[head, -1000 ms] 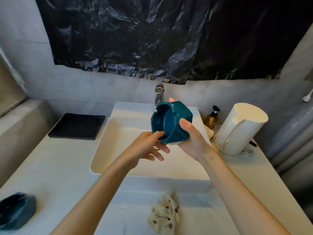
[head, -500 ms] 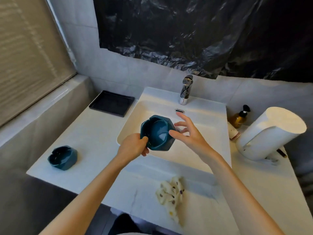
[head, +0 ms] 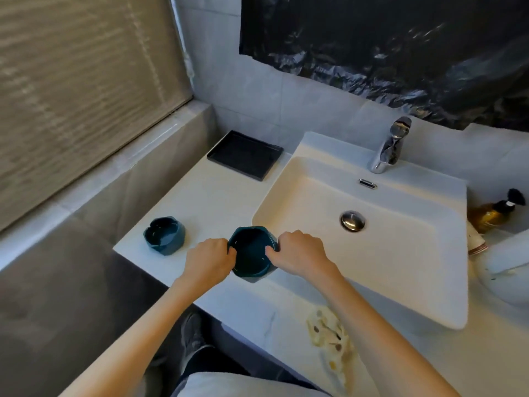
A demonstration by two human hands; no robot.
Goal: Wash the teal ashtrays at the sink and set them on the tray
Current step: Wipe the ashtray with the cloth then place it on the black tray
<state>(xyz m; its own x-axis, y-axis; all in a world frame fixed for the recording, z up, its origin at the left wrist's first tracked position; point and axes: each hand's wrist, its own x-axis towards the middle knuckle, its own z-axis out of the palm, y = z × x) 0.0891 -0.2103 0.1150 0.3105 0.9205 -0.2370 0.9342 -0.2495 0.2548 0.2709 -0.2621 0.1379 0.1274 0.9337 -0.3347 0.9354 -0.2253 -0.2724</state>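
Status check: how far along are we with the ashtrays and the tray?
Done: nothing delivered; the black tray holds no ashtray. In hand: left hand and right hand grip one teal ashtray by its rim, just left of the sink; washed or not, I cannot tell. Left: get it onto the tray, then handle the second ashtray on the counter.

Held ashtray (head: 252, 253): teal, darker inside. Second ashtray (head: 164, 235): teal. Tray (head: 244, 154): black. Sink (head: 400, 267) and counter (head: 214, 202): white. Cloth (head: 329, 333): cream, dark spots (possibly brown; view is blurred). Bottle (head: 491, 216): amber, black pump.
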